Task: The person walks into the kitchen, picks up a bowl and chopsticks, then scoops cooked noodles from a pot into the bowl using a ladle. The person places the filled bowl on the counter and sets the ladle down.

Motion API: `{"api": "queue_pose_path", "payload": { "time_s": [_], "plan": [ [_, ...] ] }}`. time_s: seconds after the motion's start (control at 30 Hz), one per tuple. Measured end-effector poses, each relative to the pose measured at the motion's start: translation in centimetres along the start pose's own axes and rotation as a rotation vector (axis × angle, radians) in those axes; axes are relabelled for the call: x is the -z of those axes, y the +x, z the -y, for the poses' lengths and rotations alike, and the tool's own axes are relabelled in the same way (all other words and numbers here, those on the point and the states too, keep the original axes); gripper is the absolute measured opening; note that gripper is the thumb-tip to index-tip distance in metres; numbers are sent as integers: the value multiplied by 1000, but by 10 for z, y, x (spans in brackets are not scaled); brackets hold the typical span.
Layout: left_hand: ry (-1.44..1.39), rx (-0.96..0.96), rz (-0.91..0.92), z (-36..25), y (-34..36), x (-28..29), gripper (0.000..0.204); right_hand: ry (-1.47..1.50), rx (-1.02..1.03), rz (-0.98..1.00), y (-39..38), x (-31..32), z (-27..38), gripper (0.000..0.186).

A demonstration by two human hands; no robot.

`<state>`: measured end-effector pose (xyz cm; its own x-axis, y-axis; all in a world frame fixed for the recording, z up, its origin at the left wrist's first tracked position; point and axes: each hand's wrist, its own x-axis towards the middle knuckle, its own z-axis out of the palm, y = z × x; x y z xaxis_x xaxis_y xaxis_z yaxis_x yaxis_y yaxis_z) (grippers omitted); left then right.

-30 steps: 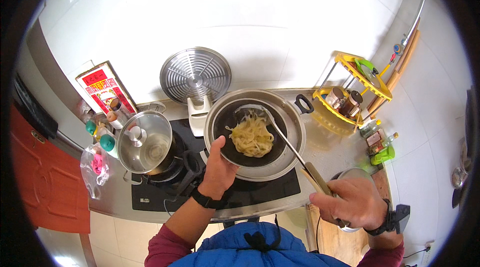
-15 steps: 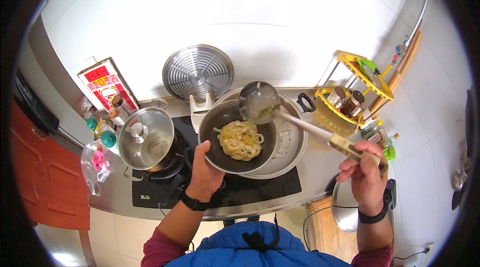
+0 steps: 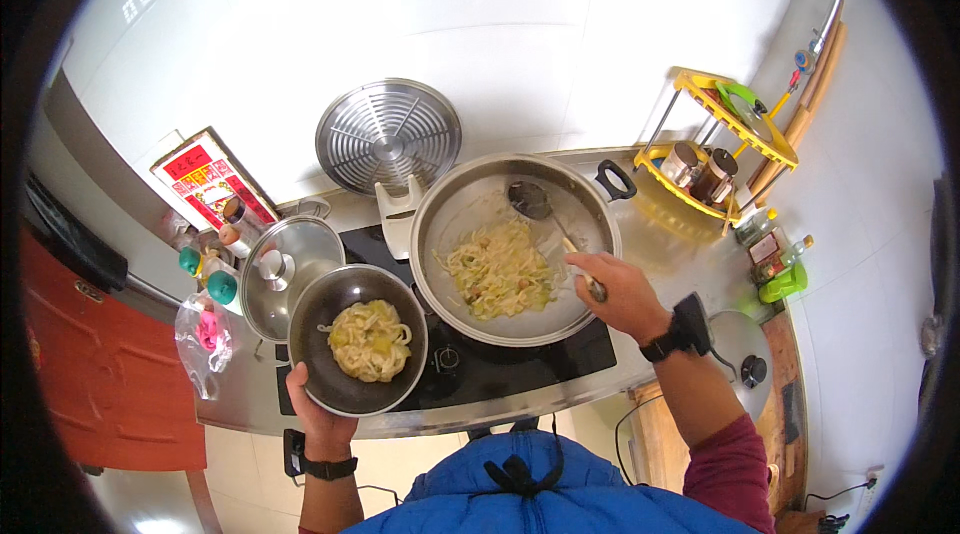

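My left hand (image 3: pixel 314 404) grips the lower left edge of a dark bowl (image 3: pixel 348 387) holding pale noodles with yellow bits (image 3: pixel 368 342). The bowl is low at the left, partly in front of a lidded pot (image 3: pixel 263 303). My right hand (image 3: pixel 615 289) is closed on the handle of a ladle (image 3: pixel 528 198), whose head rests in the large steel pan (image 3: pixel 458 179) at upper right, above a mass of noodles (image 3: pixel 497 271) lying in that pan.
A round slotted steel plate (image 3: pixel 360 144) leans on the wall behind a white stand (image 3: pixel 398 230). A yellow two-tier rack (image 3: pixel 766 145) and bottles (image 3: pixel 768 256) stand right, a round lid (image 3: pixel 742 333) near front right. Left are jars (image 3: pixel 223 288) and a plastic bag (image 3: pixel 203 369).
The bowl, in my left hand, has moved from over the pan to lower left, uncovering the pan's noodles. My right hand has moved up and left, bringing the ladle's head down into the pan.
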<state>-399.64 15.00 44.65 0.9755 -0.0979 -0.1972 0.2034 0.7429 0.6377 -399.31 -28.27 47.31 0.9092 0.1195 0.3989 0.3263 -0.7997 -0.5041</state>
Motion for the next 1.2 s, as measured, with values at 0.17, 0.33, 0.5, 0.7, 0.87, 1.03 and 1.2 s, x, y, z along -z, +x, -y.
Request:
{"api": "queue_pose_path", "payload": {
  "time_s": [0.17, 0.33, 0.5, 0.7, 0.87, 1.03, 1.2],
  "plan": [
    [17, -12, 32, 2, -13, 11, 70, 52, 135, 314, 10, 12, 28, 31],
    [10, -18, 7, 4, -17, 14, 74, 129, 65, 427, -8, 72, 35, 29],
    [16, 7, -1, 6, -15, 12, 74, -45, -8, 130, -8, 56, -1, 27],
    [23, -12, -58, 8, -16, 11, 73, 145, -106, 119, -43, 14, 9, 29],
    [51, -5, -28, 7, -18, 10, 73, 744, -599, 67, -66, 0, 45, 31],
    [38, 3, 6, 10, -14, 10, 72, 1111, -892, 13, -48, 7, 49, 32],
    [64, 31, 19, 11, -12, 11, 71, 1288, -1021, -71, -35, 13, 43, 36]
  ]
}}
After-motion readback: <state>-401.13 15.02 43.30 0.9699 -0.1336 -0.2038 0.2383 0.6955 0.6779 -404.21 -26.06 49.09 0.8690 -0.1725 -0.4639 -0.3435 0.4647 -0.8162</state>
